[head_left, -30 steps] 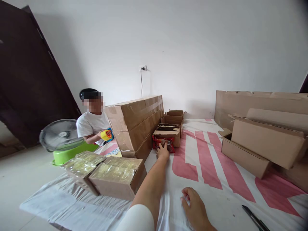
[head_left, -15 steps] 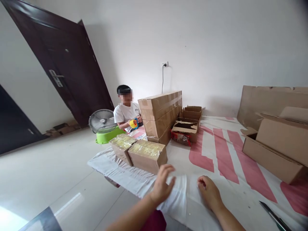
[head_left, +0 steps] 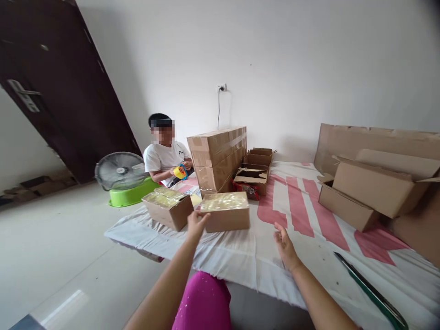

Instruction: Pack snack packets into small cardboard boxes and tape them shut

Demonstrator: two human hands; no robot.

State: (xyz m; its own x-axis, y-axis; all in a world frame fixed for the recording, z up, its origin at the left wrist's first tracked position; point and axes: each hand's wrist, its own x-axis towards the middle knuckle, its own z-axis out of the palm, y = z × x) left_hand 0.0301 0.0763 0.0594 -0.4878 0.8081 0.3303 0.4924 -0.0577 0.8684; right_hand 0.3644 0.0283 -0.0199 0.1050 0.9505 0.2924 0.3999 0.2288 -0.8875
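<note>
My left hand (head_left: 196, 223) is at the near left corner of a cardboard box (head_left: 227, 220), its thumb on the front and its other fingers partly hidden at the box's end. Clear and yellowish tape covers the top of this box. A similar taped box (head_left: 168, 208) stands just left of it, turned at an angle. My right hand (head_left: 285, 247) is held over the cloth to the right of the boxes, fingers apart and holding nothing. A long cutter (head_left: 371, 288) with a dark green handle lies to the right of that hand.
Stacked sealed cartons (head_left: 216, 158) stand behind the boxes. Open cartons (head_left: 254, 176) are beside them, and larger open cartons (head_left: 371, 188) sit at right. Across the table, a person (head_left: 167, 158) holds a yellow-and-blue tape roll (head_left: 179, 172). A fan (head_left: 120, 170) rests on a green basin (head_left: 132, 192).
My left hand has moved left and forward to the right-hand taped box. That box has turned, and a gap now shows between the two boxes. My right hand's fingers have opened.
</note>
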